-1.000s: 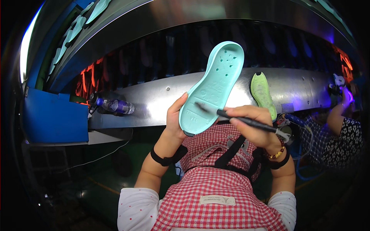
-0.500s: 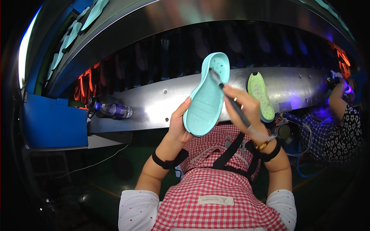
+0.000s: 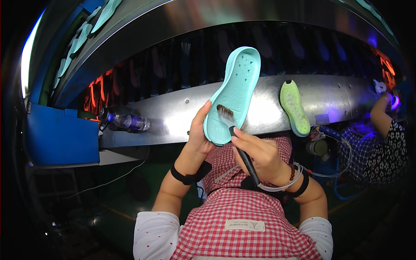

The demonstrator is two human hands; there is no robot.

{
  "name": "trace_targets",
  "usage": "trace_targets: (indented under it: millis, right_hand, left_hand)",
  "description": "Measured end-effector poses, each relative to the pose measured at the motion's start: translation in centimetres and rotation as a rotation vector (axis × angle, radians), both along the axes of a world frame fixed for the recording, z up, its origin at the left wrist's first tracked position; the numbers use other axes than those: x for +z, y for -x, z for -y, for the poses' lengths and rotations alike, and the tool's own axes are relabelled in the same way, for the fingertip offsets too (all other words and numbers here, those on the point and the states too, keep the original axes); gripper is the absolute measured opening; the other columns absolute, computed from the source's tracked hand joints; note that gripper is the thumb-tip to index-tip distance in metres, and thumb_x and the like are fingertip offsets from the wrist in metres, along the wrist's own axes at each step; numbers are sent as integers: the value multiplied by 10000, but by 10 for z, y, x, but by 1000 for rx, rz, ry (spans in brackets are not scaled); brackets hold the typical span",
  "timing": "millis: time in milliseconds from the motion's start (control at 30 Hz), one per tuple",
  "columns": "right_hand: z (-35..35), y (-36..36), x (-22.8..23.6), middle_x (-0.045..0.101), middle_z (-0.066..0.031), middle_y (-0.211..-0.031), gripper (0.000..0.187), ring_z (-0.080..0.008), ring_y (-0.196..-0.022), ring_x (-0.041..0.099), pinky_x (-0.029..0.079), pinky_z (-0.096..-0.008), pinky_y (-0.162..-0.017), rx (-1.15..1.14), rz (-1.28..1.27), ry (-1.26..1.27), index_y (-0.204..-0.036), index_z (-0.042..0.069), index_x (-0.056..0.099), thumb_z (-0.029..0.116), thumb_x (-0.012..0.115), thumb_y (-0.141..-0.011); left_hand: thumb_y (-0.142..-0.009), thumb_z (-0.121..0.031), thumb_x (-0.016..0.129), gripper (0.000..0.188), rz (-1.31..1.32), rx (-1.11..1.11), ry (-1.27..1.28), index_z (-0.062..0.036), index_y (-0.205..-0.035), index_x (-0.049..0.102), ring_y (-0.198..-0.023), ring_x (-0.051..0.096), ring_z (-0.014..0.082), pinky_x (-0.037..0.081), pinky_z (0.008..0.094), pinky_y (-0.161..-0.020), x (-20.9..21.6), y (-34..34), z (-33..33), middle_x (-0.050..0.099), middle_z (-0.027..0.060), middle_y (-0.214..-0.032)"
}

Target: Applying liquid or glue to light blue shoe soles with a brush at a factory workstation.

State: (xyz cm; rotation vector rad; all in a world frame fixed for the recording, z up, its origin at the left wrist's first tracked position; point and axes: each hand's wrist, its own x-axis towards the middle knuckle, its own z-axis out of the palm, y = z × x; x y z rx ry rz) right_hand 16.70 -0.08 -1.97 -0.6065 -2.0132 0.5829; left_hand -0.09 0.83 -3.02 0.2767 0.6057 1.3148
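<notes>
A light turquoise shoe sole [image 3: 237,89] is held up over the near edge of the metal bench, its hollow inner side facing me. My left hand [image 3: 200,134] is closed around the sole's lower left edge. With my right hand [image 3: 264,158] I grip a brush [image 3: 246,161] by its dark handle; a thin clear tube runs from the handle's end past my wrist. The brown bristles touch the inside of the sole in its lower part. To the right, a yellow-green shoe sole [image 3: 294,106] lies on the bench, touched by neither hand.
A plastic bottle [image 3: 132,122] lies at the bench's left end, beside a blue box [image 3: 60,136]. Behind the metal bench [image 3: 173,104] runs a dark opening with more soles inside. A round tin [image 3: 320,147] sits at the right, near another person's arm [image 3: 380,108].
The brush has moved from the sole's upper part down to its lower part, my right hand coming down and left with it. The turquoise sole has shifted slightly upward.
</notes>
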Motion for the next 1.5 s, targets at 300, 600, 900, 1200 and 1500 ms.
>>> trace_targets:
  millis: [300,600,900,1200,1500]
  right_hand:
    - [4,4,-2,612,-202,-972,299,-247,-618,638,518,-276,-529,58,-38,13,-919,-34,608,20,678,-634]
    - [5,0,-6,615,-188,-981,276,-215,-573,622,501,-263,-503,88,-22,13,-902,-26,621,44,671,-640]
    - [13,-4,-1,613,-180,-1022,250,-96,-434,493,359,-203,-397,78,192,-209,-908,-13,635,91,612,-682]
    - [9,-5,7,622,-163,-995,277,-182,-574,585,453,-263,-520,145,221,-112,-937,-7,618,74,634,-672]
    - [-28,-20,25,655,-119,-873,196,-146,-754,629,484,-235,-663,340,-31,727,-944,1,636,19,626,-749]
  left_hand:
    - [-885,-413,356,567,-63,-52,-31,-19,-1292,333,-1062,506,370,455,539,-844,-2,10,0,449,233,-1216]
    - [-874,-413,369,587,-51,-61,-36,-17,-1304,321,-1090,487,375,437,552,-862,-7,11,1,431,240,-1238]
    - [-856,-420,369,613,-3,-53,-139,-19,-1316,309,-1115,461,400,414,587,-868,-3,11,3,404,244,-1266]
    - [-876,-355,359,555,56,-36,-102,-1,-1301,326,-1081,500,381,426,539,-889,0,15,7,446,248,-1228]
    - [-874,-323,348,540,151,-138,-174,29,-1283,347,-1074,520,335,425,462,-918,-8,23,4,462,239,-1219]
